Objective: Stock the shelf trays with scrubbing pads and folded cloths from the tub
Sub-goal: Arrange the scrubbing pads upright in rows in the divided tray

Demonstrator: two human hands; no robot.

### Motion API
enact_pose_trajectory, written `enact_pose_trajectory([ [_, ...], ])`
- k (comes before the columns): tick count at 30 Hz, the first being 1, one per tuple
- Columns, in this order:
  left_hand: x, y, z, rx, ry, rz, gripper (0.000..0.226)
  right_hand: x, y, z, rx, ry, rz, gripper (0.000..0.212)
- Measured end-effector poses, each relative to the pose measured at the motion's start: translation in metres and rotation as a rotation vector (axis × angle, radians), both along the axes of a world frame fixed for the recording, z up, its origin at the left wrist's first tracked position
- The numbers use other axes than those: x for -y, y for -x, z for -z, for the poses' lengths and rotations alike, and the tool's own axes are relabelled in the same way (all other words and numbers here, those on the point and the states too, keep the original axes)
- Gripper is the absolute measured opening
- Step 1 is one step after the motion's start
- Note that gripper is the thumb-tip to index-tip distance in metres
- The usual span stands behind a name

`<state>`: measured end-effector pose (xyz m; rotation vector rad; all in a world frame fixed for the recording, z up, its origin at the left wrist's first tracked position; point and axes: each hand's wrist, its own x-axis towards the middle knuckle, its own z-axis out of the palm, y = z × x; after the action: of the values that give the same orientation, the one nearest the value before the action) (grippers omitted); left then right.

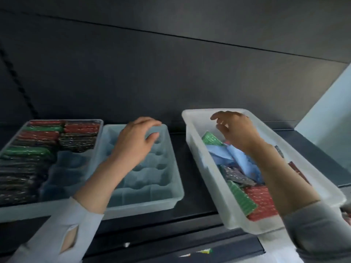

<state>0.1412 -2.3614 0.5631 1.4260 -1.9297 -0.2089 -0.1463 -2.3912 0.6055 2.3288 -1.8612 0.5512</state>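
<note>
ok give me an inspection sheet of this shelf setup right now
surface: dark shelf holding two trays and a tub
job's things: left tray part filled with scrubbing pads; middle tray holds nothing; white tub with pads and blue cloths
clutter: nothing seen
grippers: left hand over middle tray, holding nothing; right hand over tub, fingers loose
cables: nothing seen
surroundings: dark back panel

A dark back panel (171,73) rises behind the shelf, crossed by a thin slanting seam. A pale wall (326,118) shows at the right edge. Below the shelf's front edge lie small bright scraps (204,251), too blurred to identify
</note>
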Motion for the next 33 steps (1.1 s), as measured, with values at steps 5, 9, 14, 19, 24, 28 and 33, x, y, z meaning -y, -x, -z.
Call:
enact_pose_trajectory([
  [5,0.007,0.134,0.010,0.037,-0.032,0.148,0.033,-0.005,0.121,0.017,-0.239,-0.314,0.041,0.032],
  [9,0.013,0.184,0.018,0.183,-0.109,0.176,0.037,0.005,0.151,0.031,-0.144,-0.380,0.009,0.036],
  [14,0.021,0.201,0.014,0.308,-0.238,0.137,0.037,0.019,0.167,0.040,-0.565,-0.339,0.066,0.044],
  [19,0.005,0.215,0.000,0.337,-0.375,0.241,0.027,0.014,0.151,0.041,-0.839,-0.462,0.171,0.051],
  [24,-0.007,0.237,-0.004,0.563,-0.766,0.398,0.069,0.008,0.161,0.020,-0.585,-0.386,0.158,0.027],
  [28,-0.005,0.241,0.007,0.562,-0.735,0.399,0.060,-0.005,0.174,0.007,-0.119,-0.168,0.171,0.022],
  [33,0.003,0.233,0.016,-0.130,-0.481,0.204,0.025,-0.045,0.165,-0.001,0.962,-0.294,0.050,0.013],
])
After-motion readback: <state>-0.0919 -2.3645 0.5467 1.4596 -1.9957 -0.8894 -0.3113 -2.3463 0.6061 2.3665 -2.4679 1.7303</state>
